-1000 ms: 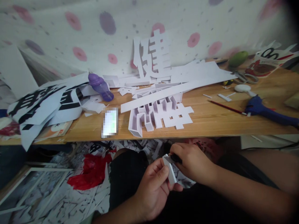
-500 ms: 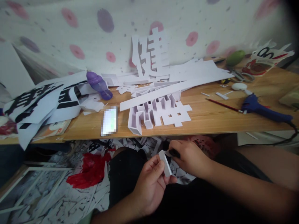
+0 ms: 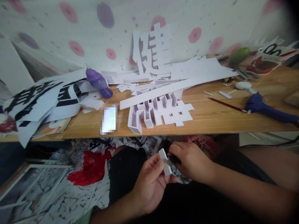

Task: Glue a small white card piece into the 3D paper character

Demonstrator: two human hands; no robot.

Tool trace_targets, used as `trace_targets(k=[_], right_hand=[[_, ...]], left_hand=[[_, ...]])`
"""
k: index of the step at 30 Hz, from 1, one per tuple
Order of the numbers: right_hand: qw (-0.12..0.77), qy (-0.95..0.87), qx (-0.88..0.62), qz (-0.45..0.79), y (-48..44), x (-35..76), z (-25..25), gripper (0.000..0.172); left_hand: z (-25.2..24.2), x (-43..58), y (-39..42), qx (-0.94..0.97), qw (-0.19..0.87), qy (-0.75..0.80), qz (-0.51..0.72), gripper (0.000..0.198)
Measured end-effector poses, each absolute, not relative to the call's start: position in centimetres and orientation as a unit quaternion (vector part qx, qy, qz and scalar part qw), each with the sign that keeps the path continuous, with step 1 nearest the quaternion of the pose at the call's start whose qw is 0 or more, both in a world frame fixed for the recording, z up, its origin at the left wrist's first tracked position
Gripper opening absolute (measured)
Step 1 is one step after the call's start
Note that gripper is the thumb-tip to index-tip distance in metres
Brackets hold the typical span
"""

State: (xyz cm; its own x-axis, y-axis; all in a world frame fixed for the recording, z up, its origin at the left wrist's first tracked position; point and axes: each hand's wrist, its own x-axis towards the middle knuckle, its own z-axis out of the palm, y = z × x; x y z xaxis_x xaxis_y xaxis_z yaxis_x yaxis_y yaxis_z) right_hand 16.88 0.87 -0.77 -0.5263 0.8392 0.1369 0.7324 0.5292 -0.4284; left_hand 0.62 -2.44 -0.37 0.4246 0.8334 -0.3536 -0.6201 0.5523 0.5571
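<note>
Below the table's front edge, over my lap, my left hand pinches a small white foam board strip between thumb and fingers. My right hand is closed around a black-handled craft knife. Its blade appears to meet the strip's right edge; the fingers hide part of the handle. On the table beyond stands a white foam board character with raised walls, partly covered by a long white strip. Another white cut-out character leans against the wall sheet.
A phone, a purple bottle and printed sheets lie on the left of the table. At right are a blue glue gun, a dark red pencil and scissors. Paper scraps and a red bag cover the floor.
The knife and my right hand have shifted slightly down along the strip, and the blade now overlaps its edge. My left hand keeps its grip. The view has shifted a little.
</note>
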Motion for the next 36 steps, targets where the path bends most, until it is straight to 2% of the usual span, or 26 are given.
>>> trace_targets(k=[18, 27, 36], right_hand=[[0.155, -0.813, -0.525, 0.198, 2.5, 17.0, -2.3, 0.002], [0.188, -0.841, -0.469, 0.196, 1.0, 16.8, -0.9, 0.017], [0.219, -0.866, -0.418, 0.167, 0.1, 16.8, -1.1, 0.022]], left_hand=[[-0.5, 1.0, -3.2, 0.183, 0.828, 0.326, 0.419, 0.02], [-0.8, 0.5, -3.1, 0.165, 0.821, 0.332, 0.434, 0.018], [-0.7, 0.8, -2.3, 0.142, 0.834, 0.301, 0.44, 0.011]])
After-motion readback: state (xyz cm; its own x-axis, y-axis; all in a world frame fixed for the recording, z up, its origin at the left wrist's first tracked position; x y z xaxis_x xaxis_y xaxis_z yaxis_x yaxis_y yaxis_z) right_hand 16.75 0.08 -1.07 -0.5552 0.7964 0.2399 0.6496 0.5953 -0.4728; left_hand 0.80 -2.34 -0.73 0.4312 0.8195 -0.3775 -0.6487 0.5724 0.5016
